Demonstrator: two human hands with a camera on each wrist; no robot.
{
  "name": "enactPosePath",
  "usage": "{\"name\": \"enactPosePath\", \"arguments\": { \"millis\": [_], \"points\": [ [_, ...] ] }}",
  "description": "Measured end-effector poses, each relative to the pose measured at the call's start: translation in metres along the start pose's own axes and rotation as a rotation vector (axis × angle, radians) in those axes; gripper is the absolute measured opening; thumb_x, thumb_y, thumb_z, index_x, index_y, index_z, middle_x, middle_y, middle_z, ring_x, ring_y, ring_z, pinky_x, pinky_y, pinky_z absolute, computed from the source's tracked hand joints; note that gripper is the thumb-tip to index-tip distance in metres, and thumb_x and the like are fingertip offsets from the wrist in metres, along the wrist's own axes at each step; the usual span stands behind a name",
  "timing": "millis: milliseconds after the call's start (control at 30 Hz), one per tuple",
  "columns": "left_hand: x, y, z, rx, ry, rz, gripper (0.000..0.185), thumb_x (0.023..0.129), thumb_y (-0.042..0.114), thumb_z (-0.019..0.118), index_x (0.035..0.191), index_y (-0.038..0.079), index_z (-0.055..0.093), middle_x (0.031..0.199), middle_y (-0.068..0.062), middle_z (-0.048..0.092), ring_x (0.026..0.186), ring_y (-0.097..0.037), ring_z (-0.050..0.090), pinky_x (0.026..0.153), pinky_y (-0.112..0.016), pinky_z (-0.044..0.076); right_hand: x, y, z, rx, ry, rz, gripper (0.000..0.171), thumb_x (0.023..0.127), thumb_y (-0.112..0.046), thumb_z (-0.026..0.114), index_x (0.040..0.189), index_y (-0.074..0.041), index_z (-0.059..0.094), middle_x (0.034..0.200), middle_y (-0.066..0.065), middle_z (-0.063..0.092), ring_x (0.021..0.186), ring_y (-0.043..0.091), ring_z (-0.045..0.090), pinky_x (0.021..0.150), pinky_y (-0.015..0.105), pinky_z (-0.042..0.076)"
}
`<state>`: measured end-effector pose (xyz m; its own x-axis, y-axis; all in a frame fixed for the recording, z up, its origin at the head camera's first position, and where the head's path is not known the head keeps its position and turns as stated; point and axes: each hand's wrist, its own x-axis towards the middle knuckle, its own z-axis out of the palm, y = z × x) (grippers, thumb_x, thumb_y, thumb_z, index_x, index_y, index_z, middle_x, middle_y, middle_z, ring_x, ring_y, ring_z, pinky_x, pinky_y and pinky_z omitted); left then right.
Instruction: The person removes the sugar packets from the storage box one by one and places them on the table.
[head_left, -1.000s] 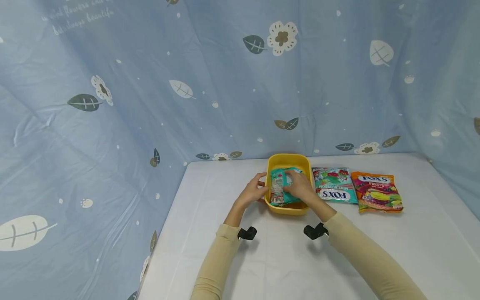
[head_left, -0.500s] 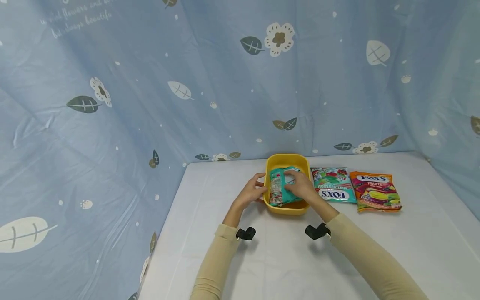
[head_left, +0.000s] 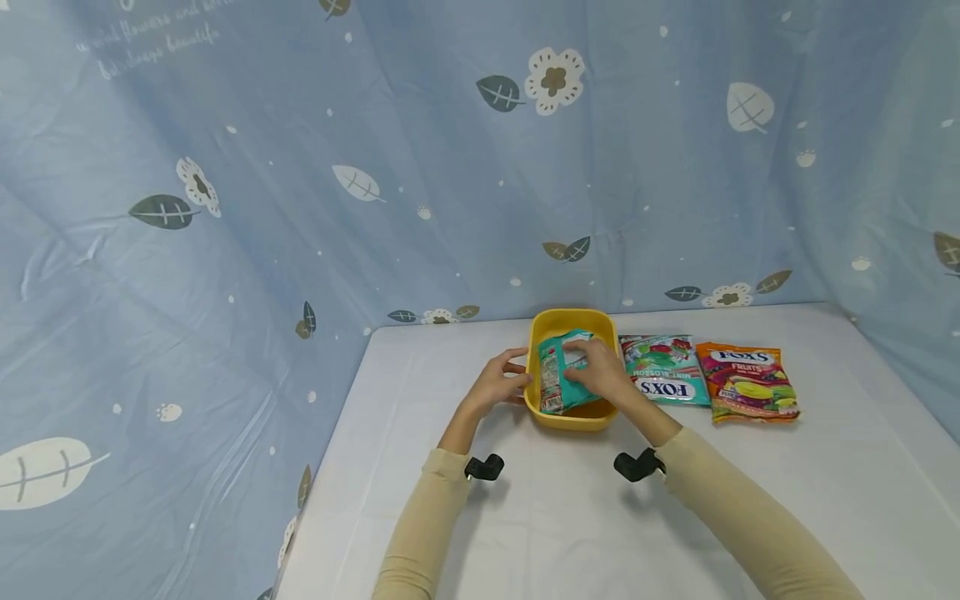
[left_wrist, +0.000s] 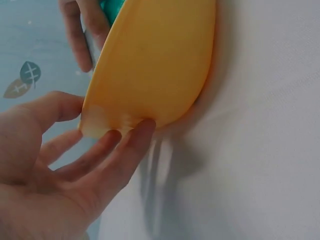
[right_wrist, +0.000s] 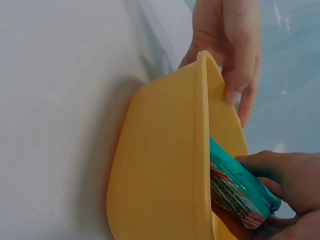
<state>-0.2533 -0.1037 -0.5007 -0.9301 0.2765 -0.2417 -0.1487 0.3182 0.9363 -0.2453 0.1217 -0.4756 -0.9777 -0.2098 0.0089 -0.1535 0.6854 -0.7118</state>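
A yellow plastic basin (head_left: 573,423) stands near the back of the table. Inside it lies a teal candy bag (head_left: 552,385), its printed back partly showing. My left hand (head_left: 495,385) holds the basin's left side, the thumb at the rim and the fingers against the outer wall (left_wrist: 155,65). Reaching in from the right, my right hand (head_left: 600,372) grips the teal bag between thumb and fingers; the right wrist view shows the bag's striped end (right_wrist: 240,192) within that grip. Part of the bag is hidden by the right hand.
Right of the basin lies a teal Fox's mint bag (head_left: 665,371), close to its wall. Beside that is an orange and purple Fox's fruits bag (head_left: 748,383). A blue patterned curtain (head_left: 450,208) hangs behind the white table (head_left: 547,533).
The teal bag in the basin has turned slightly under my right hand, its upper end shifting a little. My left hand keeps its place on the basin. The head view has drifted slightly.
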Motion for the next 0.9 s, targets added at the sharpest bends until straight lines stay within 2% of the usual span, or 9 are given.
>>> {"name": "enactPosePath", "arguments": {
  "millis": [367, 567, 900],
  "points": [
    [0.002, 0.002, -0.002, 0.002, -0.028, -0.014, 0.059, 0.092, 0.014, 0.066, 0.146, 0.016, 0.043, 0.127, -0.021, 0.056, 0.093, -0.029, 0.070, 0.069, -0.039, 0.064, -0.004, -0.010, -0.010, -0.074, 0.009, -0.039, 0.047, 0.086, -0.016, 0.074, 0.132, -0.009, 0.062, 0.134, 0.023, 0.056, 0.123, 0.040, 0.051, 0.104, 0.059, 0.046],
    [0.002, 0.003, -0.001, 0.001, -0.035, -0.020, 0.058, 0.093, 0.013, 0.064, 0.147, 0.016, 0.042, 0.128, -0.021, 0.055, 0.096, -0.030, 0.069, 0.070, -0.039, 0.064, -0.006, -0.014, -0.017, -0.082, 0.012, -0.042, 0.047, 0.086, -0.016, 0.074, 0.131, -0.009, 0.062, 0.136, 0.026, 0.053, 0.126, 0.045, 0.049, 0.104, 0.062, 0.045],
    [0.001, 0.003, -0.001, -0.006, -0.033, -0.028, 0.059, 0.093, 0.012, 0.064, 0.147, 0.016, 0.042, 0.128, -0.021, 0.055, 0.095, -0.029, 0.069, 0.070, -0.038, 0.064, -0.009, -0.017, -0.027, -0.074, 0.007, -0.052, 0.048, 0.087, -0.017, 0.074, 0.132, -0.009, 0.062, 0.135, 0.025, 0.052, 0.120, 0.042, 0.052, 0.103, 0.059, 0.047]
  ]
}}
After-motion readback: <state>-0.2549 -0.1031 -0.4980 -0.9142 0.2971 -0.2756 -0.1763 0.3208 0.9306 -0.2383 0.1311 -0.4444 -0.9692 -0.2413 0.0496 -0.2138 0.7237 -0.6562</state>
